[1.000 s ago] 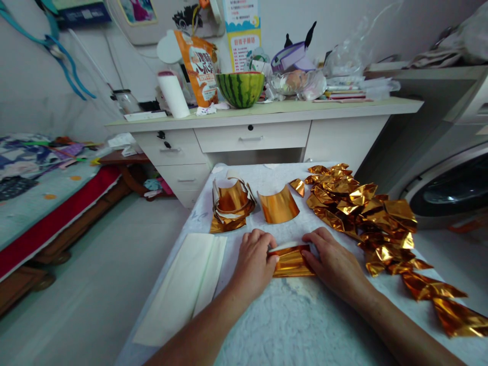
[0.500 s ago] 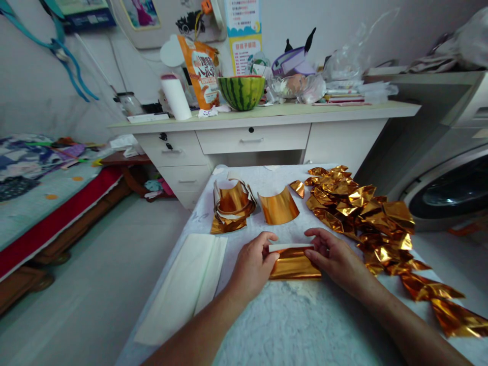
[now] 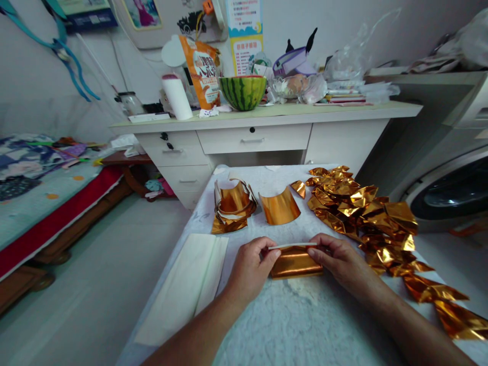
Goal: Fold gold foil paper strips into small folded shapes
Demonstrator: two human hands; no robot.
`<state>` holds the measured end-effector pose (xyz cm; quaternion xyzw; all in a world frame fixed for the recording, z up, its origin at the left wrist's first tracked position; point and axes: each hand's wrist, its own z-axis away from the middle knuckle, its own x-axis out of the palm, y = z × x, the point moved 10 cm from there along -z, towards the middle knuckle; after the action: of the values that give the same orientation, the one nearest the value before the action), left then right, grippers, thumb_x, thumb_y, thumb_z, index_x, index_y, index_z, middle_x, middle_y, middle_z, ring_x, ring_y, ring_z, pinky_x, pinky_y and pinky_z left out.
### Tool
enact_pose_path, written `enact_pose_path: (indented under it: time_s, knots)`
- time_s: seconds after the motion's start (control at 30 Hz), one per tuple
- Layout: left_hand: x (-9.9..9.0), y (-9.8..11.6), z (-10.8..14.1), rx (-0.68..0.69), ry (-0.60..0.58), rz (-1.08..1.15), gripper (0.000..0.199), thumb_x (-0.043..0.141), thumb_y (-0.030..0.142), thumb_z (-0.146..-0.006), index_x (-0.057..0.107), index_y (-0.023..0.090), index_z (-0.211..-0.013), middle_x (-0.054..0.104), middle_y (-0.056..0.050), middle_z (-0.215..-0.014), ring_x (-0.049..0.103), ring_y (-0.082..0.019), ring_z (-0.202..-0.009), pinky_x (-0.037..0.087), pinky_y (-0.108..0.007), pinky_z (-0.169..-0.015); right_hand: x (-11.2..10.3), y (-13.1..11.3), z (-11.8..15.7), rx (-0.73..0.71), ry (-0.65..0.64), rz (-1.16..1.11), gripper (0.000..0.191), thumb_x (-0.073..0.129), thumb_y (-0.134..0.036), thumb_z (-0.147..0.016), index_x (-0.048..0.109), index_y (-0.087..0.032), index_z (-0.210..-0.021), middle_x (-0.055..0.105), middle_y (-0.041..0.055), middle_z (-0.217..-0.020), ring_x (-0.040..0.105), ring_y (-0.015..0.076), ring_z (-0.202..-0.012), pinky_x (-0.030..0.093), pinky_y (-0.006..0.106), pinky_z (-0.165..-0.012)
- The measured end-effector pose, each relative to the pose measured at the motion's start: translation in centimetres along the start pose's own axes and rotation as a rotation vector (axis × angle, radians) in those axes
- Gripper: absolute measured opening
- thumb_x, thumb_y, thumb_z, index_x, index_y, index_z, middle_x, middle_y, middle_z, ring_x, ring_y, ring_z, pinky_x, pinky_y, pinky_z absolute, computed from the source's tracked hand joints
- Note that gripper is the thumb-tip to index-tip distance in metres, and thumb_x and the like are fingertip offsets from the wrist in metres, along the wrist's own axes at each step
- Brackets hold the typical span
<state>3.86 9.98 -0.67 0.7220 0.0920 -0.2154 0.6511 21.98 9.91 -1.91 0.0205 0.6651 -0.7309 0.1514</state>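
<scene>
A gold foil sheet with a pale upper edge (image 3: 296, 263) lies in front of me on the cloth-covered table. My left hand (image 3: 254, 264) pinches its upper left corner between thumb and fingers. At the upper right corner my right hand (image 3: 337, 256) pinches it in the same way. Beyond the hands stands a curved gold sheet (image 3: 281, 206). Left of that sits a stack of curled gold and white strips (image 3: 233, 203). White paper sheets (image 3: 183, 290) lie left of my left hand.
A pile of folded gold foil pieces (image 3: 358, 208) spreads along the right side of the table (image 3: 282, 325). Behind stands a white desk (image 3: 251, 137) with a watermelon half (image 3: 243, 92). A washing machine (image 3: 450, 188) is at the right, a bed (image 3: 49, 203) at the left.
The fingers of both hands have closed onto the sheet's upper edge. The pale strip along that edge now looks narrower and tilted up.
</scene>
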Motion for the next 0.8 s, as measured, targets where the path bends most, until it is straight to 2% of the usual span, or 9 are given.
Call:
enact_pose_path:
  time_s: [0.57,0.8]
  knots:
    - [0.1,0.0,0.1,-0.041,-0.014,0.095,0.013,0.059,0.027,-0.081,0.066,0.016,-0.078,0.06,0.002,-0.068,0.052,-0.012,-0.063,0.039,-0.021,-0.059,-0.1,1.0,-0.1,0.041,-0.008,-0.086,0.045,0.067,-0.063,-0.072,0.056,-0.019,-0.072,0.05,-0.0035,-0.06,0.042,0.0109,-0.055,0.032,0.024,-0.052]
    - [-0.2,0.2,0.2,-0.061,-0.011,0.124,0.012,0.06,0.023,-0.077,0.068,0.015,-0.082,0.06,0.001,-0.067,0.052,-0.012,-0.063,0.04,-0.021,-0.059,-0.2,1.0,0.1,0.044,-0.025,-0.038,0.045,0.063,-0.064,-0.075,0.056,-0.02,-0.073,0.052,-0.0017,-0.064,0.044,0.0128,-0.059,0.033,0.025,-0.055]
